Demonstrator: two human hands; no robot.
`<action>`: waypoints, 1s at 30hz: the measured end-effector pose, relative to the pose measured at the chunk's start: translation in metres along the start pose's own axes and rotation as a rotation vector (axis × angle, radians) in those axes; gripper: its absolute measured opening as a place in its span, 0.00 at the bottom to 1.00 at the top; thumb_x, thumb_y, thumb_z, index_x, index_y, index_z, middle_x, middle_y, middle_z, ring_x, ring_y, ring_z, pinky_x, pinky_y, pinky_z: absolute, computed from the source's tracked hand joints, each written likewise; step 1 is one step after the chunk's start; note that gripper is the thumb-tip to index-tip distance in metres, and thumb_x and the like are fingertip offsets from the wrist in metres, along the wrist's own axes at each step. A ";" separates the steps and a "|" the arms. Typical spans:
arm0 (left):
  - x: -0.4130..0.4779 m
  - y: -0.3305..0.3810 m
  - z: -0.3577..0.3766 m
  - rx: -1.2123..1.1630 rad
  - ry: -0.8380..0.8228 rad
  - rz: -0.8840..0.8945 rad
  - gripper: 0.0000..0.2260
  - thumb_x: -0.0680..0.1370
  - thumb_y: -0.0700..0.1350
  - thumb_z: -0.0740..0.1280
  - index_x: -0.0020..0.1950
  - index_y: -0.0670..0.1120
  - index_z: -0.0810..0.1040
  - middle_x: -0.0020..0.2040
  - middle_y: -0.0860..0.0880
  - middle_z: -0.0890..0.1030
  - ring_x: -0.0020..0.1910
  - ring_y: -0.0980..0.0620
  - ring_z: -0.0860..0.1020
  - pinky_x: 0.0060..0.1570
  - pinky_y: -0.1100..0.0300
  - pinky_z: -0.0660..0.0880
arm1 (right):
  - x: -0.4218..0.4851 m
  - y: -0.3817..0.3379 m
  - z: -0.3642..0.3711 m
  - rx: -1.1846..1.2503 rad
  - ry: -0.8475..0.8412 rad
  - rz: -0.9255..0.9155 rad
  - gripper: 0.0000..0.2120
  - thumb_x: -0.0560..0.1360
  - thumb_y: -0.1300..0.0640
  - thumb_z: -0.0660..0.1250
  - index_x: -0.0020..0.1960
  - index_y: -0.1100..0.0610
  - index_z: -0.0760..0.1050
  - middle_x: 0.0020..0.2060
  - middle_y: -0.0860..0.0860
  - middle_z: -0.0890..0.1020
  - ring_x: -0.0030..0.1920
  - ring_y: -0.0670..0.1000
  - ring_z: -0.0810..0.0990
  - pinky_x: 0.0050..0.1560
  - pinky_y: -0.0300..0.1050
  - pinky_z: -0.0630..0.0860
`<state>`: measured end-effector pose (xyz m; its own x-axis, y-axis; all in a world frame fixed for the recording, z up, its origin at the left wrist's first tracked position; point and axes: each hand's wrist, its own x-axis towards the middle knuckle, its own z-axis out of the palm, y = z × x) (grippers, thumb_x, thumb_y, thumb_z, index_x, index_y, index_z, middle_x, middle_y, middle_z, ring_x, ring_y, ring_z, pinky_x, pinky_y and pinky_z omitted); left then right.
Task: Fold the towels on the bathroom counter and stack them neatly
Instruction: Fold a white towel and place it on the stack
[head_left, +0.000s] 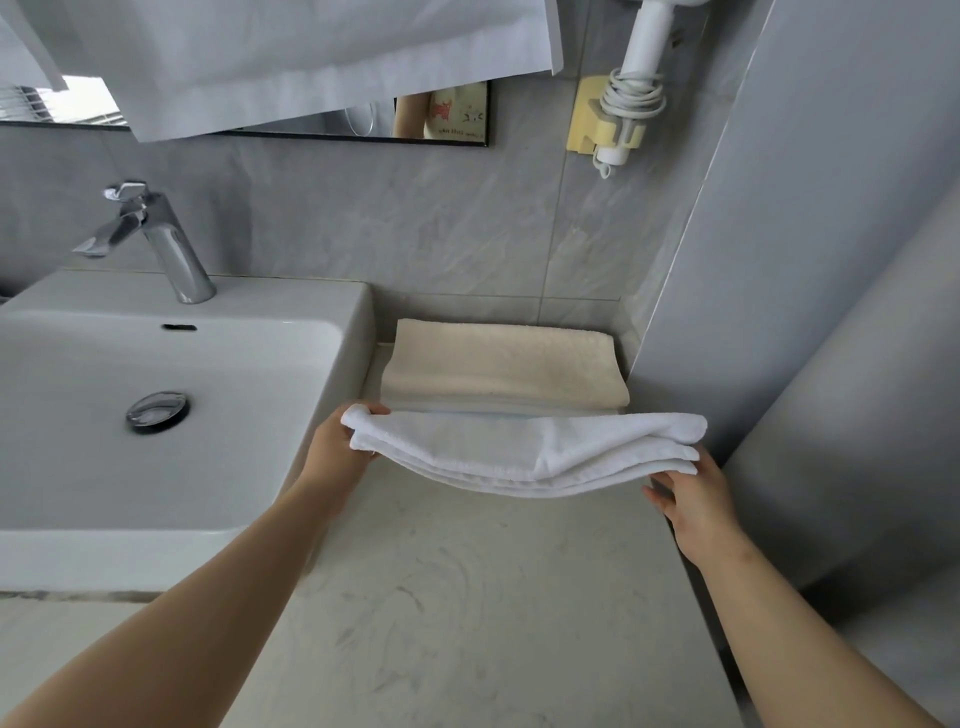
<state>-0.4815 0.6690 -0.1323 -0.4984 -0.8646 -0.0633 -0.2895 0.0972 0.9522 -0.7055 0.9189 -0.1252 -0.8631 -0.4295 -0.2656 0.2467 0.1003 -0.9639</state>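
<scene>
A folded white towel (524, 452) hangs in the air just above the pale marble counter (467, 597), sagging in its middle. My left hand (337, 447) grips its left end, with the thumb on top. My right hand (691, 493) holds its right end from below, and the fingers there are hidden under the cloth. Behind it, a folded cream towel (504, 364) lies flat on the counter against the back wall.
A white sink (156, 415) with a chrome faucet (156, 239) fills the left side. A grey wall (831, 260) closes off the right. A hair dryer in a yellow holder (618, 109) hangs on the tiles. White cloth (311, 57) hangs over the mirror.
</scene>
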 end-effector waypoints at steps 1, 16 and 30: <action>0.002 -0.006 0.000 0.055 -0.017 0.009 0.15 0.75 0.27 0.61 0.58 0.40 0.75 0.47 0.47 0.75 0.50 0.47 0.77 0.43 0.75 0.71 | 0.002 0.002 -0.002 0.006 -0.013 0.001 0.08 0.80 0.57 0.59 0.49 0.49 0.77 0.49 0.50 0.82 0.51 0.48 0.80 0.51 0.47 0.76; -0.036 -0.043 0.023 0.235 -0.127 -0.449 0.24 0.74 0.41 0.71 0.67 0.42 0.65 0.59 0.39 0.74 0.54 0.40 0.75 0.54 0.52 0.73 | -0.032 0.047 -0.030 -0.334 0.070 0.289 0.14 0.74 0.66 0.67 0.57 0.59 0.68 0.58 0.60 0.72 0.50 0.58 0.72 0.46 0.50 0.70; -0.030 0.033 0.034 0.995 -0.682 0.301 0.26 0.75 0.31 0.58 0.63 0.59 0.77 0.63 0.54 0.77 0.60 0.51 0.74 0.58 0.62 0.69 | -0.057 0.024 0.029 -1.133 -0.281 -0.280 0.40 0.70 0.51 0.70 0.75 0.47 0.53 0.74 0.46 0.57 0.71 0.54 0.60 0.68 0.49 0.62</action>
<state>-0.5041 0.7156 -0.1089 -0.8887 -0.3399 -0.3076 -0.4354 0.8358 0.3343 -0.6382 0.9198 -0.1326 -0.6637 -0.7292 -0.1665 -0.5837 0.6441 -0.4944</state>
